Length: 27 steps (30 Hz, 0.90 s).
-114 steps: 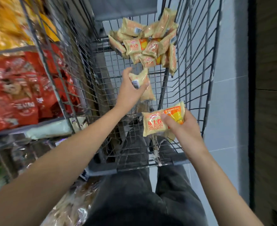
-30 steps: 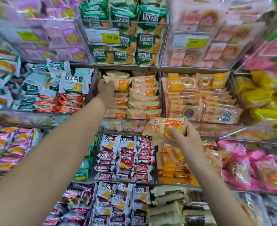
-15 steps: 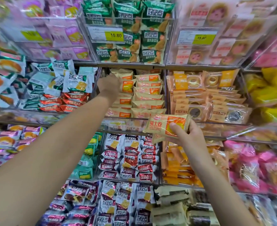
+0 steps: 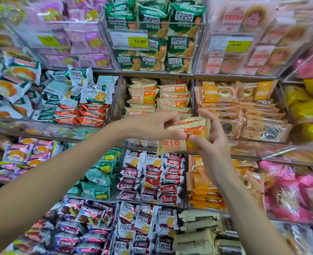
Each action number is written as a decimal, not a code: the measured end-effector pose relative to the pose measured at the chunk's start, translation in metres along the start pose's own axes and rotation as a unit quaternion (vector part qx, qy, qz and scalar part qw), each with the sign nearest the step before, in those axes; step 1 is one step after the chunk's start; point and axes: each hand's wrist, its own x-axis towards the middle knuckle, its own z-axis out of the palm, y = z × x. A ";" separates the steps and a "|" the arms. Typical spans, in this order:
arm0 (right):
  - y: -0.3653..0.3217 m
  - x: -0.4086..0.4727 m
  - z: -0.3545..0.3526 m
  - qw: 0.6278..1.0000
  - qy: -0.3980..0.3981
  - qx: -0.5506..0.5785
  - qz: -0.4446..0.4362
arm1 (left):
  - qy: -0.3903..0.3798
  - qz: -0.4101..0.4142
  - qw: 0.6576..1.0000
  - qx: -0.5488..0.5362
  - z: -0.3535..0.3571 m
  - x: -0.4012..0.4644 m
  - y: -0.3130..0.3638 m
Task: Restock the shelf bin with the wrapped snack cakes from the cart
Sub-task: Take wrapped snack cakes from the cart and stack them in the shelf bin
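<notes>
Both hands meet in front of the shelf bin (image 4: 192, 100), a clear-walled compartment stacked with cream and orange wrapped snack cakes (image 4: 144, 95). My right hand (image 4: 213, 142) holds a small stack of the same snack cakes (image 4: 172, 147), thumb on the front wrapper and fingers behind. My left hand (image 4: 152, 127) pinches the upper cake (image 4: 190, 124) of that stack between thumb and fingers. The stack hangs just below and in front of the bin's opening. The cart is out of view.
Neighbouring bins surround it: green and red packets (image 4: 89, 100) to the left, ring cakes in orange wrappers (image 4: 240, 107) to the right, green packets (image 4: 155, 43) above with a yellow price tag (image 4: 139, 41), red-and-white packets (image 4: 152, 173) below.
My left hand has come back down out of the bin, without the cake it was placing there, and now pinches the top cake in my right hand. The view tilted slightly.
</notes>
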 end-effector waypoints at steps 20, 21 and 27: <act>0.018 0.064 -0.033 0.801 0.097 -0.568 -0.160 | 0.072 -0.026 0.942 0.325 -0.099 0.021 -0.066; 0.026 0.064 -0.037 0.769 0.100 -0.605 -0.182 | 0.059 -0.040 0.927 0.368 -0.100 0.029 -0.071; 0.040 0.067 -0.043 0.702 0.122 -0.665 -0.224 | 0.032 0.004 0.925 0.379 -0.094 0.062 -0.105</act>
